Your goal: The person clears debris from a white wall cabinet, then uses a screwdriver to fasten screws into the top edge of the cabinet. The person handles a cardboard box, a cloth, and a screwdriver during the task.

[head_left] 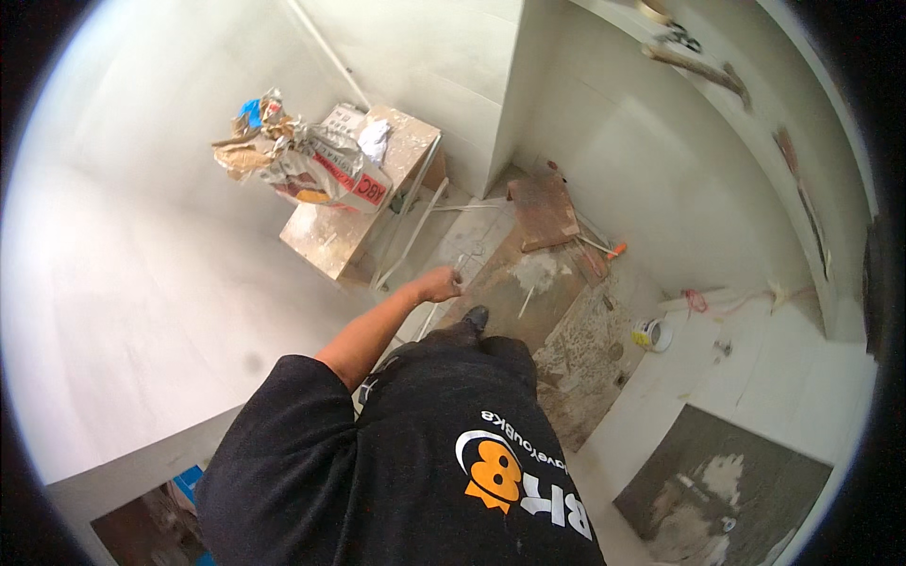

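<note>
My left forearm reaches forward past my black shirt, and my left hand [439, 285] is closed, held above the floor beside a wooden bench. Whatever its fingers may hold is too small to make out. Close to the fingertips a thin pale streak [464, 260] shows; I cannot tell whether the hand touches it. My right hand is outside the picture. On the wooden bench [307, 236], just beyond my left hand, rests a crumpled printed bag [316, 170] with torn brown paper and a bit of blue plastic. A white cloth [374, 140] lies behind it.
A reddish-brown board [543, 212] leans near the far wall, with an orange-handled tool [616, 251] beside it. A white tub [651, 335] stands by the right wall. A wooden-handled hammer [694, 66] lies on the upper-right ledge. A dark grey panel [661, 462] is at lower right.
</note>
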`<action>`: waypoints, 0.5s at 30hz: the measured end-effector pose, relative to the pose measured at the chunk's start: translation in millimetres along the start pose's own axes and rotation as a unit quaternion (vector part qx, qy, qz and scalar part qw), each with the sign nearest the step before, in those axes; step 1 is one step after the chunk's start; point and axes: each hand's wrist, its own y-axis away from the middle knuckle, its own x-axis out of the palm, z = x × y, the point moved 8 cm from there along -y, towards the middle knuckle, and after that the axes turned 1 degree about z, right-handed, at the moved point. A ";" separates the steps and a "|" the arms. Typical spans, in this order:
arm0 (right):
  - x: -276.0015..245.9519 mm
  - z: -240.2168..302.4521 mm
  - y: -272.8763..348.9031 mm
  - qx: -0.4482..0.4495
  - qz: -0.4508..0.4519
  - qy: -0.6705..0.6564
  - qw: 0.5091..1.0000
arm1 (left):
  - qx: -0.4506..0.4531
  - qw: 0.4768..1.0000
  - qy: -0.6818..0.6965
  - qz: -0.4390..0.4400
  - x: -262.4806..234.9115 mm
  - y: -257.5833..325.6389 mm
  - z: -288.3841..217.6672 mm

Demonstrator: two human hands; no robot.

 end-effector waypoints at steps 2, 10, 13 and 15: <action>-16.7 14.1 -12.4 -0.009 0.023 0.027 0.999 | -0.098 0.994 0.006 0.041 9.8 12.9 28.2; -63.3 99.0 -97.2 -0.070 0.099 0.135 0.983 | -0.275 0.895 0.209 -0.281 -58.4 141.1 142.9; -79.5 179.8 -152.5 -0.129 0.124 0.179 0.967 | -0.249 0.788 0.254 -0.503 -91.6 198.1 160.5; -80.7 222.4 -210.4 -0.113 0.126 0.137 0.976 | -0.215 0.700 0.299 -0.612 -125.1 229.1 144.6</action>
